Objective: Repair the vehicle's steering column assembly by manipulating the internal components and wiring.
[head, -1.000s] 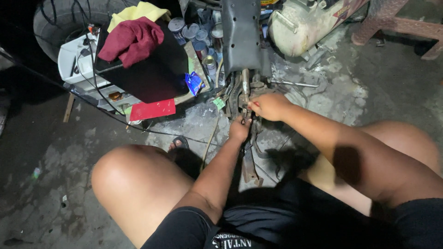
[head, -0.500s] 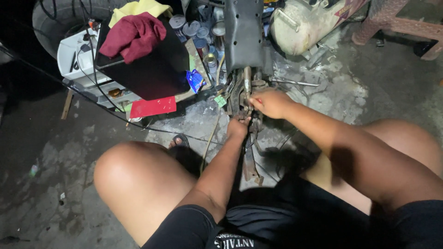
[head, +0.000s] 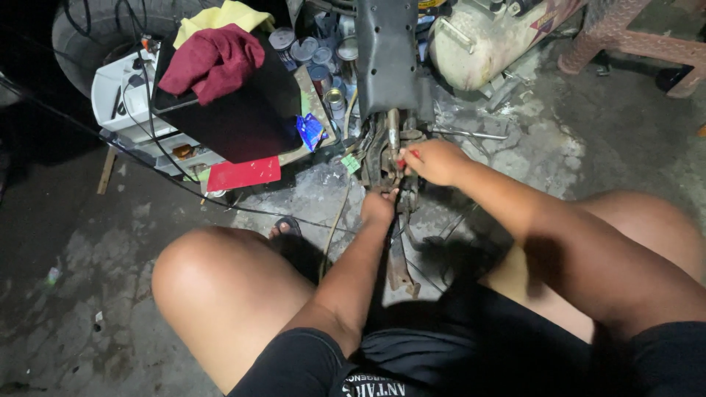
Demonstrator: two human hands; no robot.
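two hands work at one rusty bracket (head: 388, 158) under one dark panel (head: 387, 55): right hand (head: 435, 160) closed on one red-handled tool (head: 412, 155), left hand (head: 378, 208) against the bracket, grip unclear.

both hands on greasy metal assembly (head: 387, 158): left hand (head: 377, 208) below, right hand (head: 434, 160) above.

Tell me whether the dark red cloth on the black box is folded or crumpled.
Crumpled. The dark red cloth lies bunched in loose uneven folds atop the black box, with no flat, squared edges.
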